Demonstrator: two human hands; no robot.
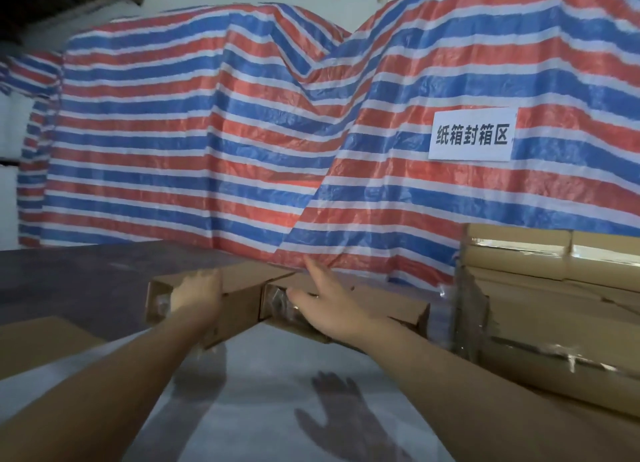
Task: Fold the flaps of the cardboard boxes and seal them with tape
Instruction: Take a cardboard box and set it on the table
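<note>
Two brown cardboard flaps stand at the far edge of a large box whose pale top fills the foreground. My left hand lies curled over the left flap, gripping its upper edge. My right hand rests flat on the right flap, fingers spread and index finger pointing away. The two flaps meet at a dark gap between the hands. Shiny plastic wrap shows under both flaps. No tape roll is in view.
A stack of cardboard boxes with clear tape strips stands at the right. A red, white and blue striped tarp hangs behind, bearing a white paper sign. A dark tabletop lies at the left, with another brown box corner near it.
</note>
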